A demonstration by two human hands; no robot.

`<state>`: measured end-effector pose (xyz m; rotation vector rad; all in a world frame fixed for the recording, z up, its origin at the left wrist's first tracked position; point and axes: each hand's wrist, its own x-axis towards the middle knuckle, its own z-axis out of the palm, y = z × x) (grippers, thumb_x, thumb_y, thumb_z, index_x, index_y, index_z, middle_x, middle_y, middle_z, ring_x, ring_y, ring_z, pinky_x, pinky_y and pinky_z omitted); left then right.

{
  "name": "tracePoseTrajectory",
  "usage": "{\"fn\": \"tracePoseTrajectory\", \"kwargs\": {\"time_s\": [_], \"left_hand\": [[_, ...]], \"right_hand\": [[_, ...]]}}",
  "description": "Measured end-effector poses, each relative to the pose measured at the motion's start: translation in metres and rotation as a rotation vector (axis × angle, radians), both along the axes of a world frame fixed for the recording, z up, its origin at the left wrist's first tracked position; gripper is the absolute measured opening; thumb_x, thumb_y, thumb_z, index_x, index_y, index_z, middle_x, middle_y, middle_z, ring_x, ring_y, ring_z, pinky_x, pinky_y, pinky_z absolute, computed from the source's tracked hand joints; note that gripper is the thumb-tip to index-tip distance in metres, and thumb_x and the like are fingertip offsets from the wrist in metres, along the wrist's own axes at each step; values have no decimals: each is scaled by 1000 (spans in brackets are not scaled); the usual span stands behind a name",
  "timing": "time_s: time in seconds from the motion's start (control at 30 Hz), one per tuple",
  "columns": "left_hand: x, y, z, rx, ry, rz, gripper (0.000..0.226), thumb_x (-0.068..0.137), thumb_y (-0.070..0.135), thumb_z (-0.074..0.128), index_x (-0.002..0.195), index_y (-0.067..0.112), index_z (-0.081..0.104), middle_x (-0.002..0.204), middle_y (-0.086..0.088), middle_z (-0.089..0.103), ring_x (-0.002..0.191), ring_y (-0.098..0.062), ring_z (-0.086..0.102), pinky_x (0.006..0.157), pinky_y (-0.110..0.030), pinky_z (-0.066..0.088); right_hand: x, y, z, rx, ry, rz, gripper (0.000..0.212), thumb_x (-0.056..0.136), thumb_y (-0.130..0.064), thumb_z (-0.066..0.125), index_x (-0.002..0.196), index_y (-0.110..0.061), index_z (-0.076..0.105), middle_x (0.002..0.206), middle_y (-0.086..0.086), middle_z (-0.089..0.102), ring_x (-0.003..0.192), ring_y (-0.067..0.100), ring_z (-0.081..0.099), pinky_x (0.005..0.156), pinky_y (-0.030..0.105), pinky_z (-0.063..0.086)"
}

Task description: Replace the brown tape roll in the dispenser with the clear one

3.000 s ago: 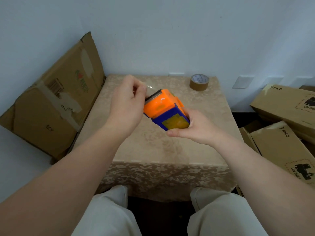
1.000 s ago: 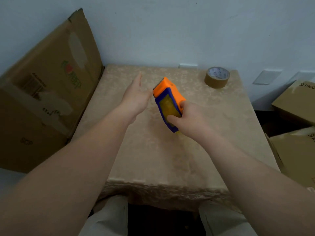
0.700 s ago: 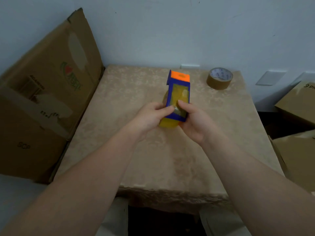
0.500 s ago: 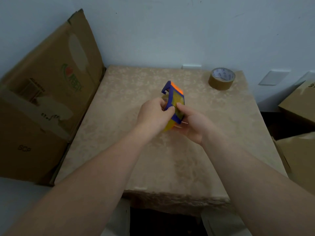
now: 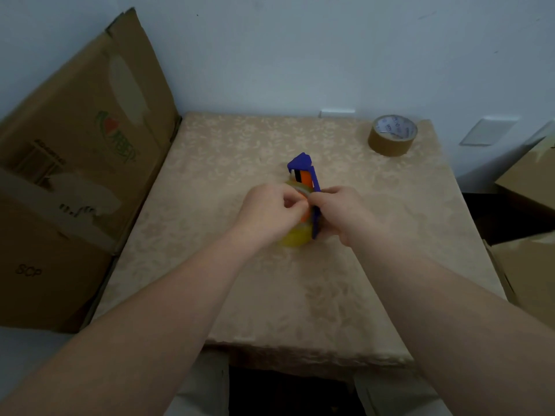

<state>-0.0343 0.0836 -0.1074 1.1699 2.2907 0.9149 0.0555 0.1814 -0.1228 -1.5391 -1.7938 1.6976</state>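
Note:
The blue and orange tape dispenser point(image 5: 305, 172) stands on edge at the middle of the table. A yellowish clear tape roll point(image 5: 295, 238) sits in it, partly hidden by my hands. My left hand point(image 5: 270, 213) is closed around the roll from the left, its fingers curled at the roll's top. My right hand point(image 5: 342, 211) grips the dispenser's blue side from the right, thumb meeting my left fingers. The brown tape roll point(image 5: 392, 139) lies flat at the table's far right corner, away from both hands.
A beige patterned cloth covers the table point(image 5: 300, 295). A large flattened cardboard box point(image 5: 75, 175) leans against the wall on the left. More cardboard boxes point(image 5: 528, 229) crowd the right side. My knees show below the table's front edge.
The dispenser came down from the air to the table and turned onto its edge. My left hand, open a second ago, has closed on the roll beside my right hand.

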Motion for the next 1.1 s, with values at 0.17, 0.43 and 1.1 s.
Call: {"fn": "tracePoseTrajectory", "kwargs": {"time_s": [0.17,0.43,1.1], "left_hand": [[-25,-1,-5,-39,-190,352,26,78,13,64,102,18,69,99,0,71,96,-22,65,81,-27,50],[-25,-1,2,36,-565,360,34,72,6,65,105,15,65,100,-4,68,89,-26,66,73,-49,59],[-13,-8,19,-42,-829,374,45,86,5,56,129,12,47,121,-11,53,109,-32,55,78,-45,55]], "right_hand": [[-5,4,-3,151,-123,109,22,66,-33,74,66,-27,53,80,5,69,76,26,69,69,46,59],[-7,12,-7,355,-257,133,25,65,-21,64,88,-12,65,79,11,68,70,30,67,66,47,59],[7,1,2,314,-275,140,48,74,-33,60,118,-14,56,82,-1,58,63,17,57,68,38,57]]}}
